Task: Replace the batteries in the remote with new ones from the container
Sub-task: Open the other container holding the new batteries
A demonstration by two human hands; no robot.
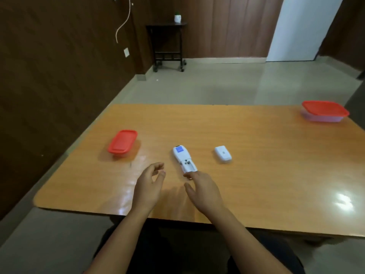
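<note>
A white remote [184,159] lies face down on the wooden table [256,165], its battery compartment uncovered and looking empty. Its white battery cover [223,153] lies apart to the right. A small container with a red lid [122,142] stands at the left, lid on. A larger clear container with a red lid [324,111] stands at the far right. My left hand [150,183] hovers left of the remote with loosely curled fingers, holding nothing I can see. My right hand [203,187] reaches to the remote's near end, fingertips touching it.
Beyond the table's far edge is a tiled floor, with a dark side table [167,44] carrying a small potted plant [177,16] against the wood-panelled wall. A white door [304,28] is at the back right.
</note>
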